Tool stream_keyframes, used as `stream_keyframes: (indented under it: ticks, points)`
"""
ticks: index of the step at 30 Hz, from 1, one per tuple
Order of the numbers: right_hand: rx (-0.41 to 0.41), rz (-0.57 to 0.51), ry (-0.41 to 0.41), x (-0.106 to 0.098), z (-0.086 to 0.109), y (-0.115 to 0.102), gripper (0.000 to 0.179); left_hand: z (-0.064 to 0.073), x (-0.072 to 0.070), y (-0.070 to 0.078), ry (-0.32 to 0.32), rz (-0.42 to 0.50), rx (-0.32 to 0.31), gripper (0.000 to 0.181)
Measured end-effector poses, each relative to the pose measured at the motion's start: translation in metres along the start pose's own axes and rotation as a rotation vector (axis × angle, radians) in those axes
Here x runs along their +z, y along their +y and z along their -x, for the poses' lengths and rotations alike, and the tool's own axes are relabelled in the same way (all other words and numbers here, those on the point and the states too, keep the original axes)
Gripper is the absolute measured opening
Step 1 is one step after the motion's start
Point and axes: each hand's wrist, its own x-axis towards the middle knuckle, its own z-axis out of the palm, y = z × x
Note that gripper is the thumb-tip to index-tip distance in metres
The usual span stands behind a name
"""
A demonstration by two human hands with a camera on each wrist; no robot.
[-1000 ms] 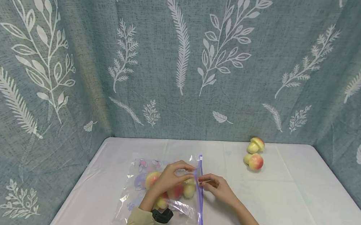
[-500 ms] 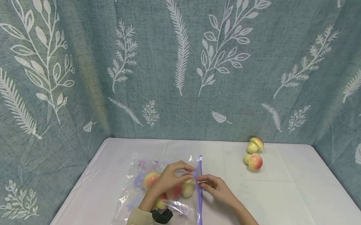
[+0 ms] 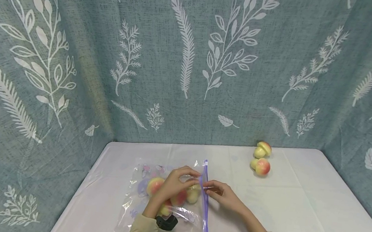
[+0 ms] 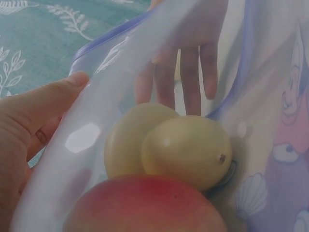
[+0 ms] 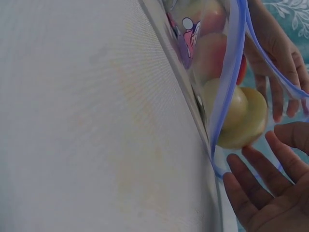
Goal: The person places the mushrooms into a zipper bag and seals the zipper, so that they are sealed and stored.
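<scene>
A clear zip bag [image 3: 132, 200] with a purple zip edge lies on the table, several red-and-yellow fruits inside. My left hand [image 3: 175, 180] reaches over it and pinches the upper film near the mouth, thumb and fingers at the edge; the mouth gapes in the right wrist view. At the opening is my right hand [image 3: 226, 196], its fingers spread and loosely bent, as seen in the right wrist view [image 5: 270, 188]. Its fingertips are close to a pale yellow fruit [image 5: 253, 121] just inside the mouth; whether they touch it I cannot tell. A red fruit [image 4: 145, 205] sits behind the yellow pair.
At the back right of the white-covered table [image 3: 299, 201] lie more red-and-yellow fruits: one cluster [image 3: 263, 150] near the far edge, another [image 3: 261, 167] just in front. A patterned green-blue curtain [image 3: 191, 64] encloses the back and sides.
The fruits inside the bag have shifted slightly to the left. Both hands stay nearly where they were at the bag's mouth.
</scene>
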Motion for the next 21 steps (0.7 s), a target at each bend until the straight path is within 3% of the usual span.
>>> stream_keyframes:
  ticks: [4,14,21]
  points:
    - [0.006,0.007,0.002,-0.001,0.0,-0.001,0.028,0.0,0.0,0.001,0.002,0.002,-0.004,0.023]
    - [-0.053,0.054,0.012,-0.009,0.007,-0.043,0.027,0.001,0.001,0.0,0.003,-0.001,0.014,0.024]
    - [-0.077,0.061,0.03,-0.015,0.009,-0.038,0.027,0.001,0.001,-0.001,0.011,0.011,0.036,0.024]
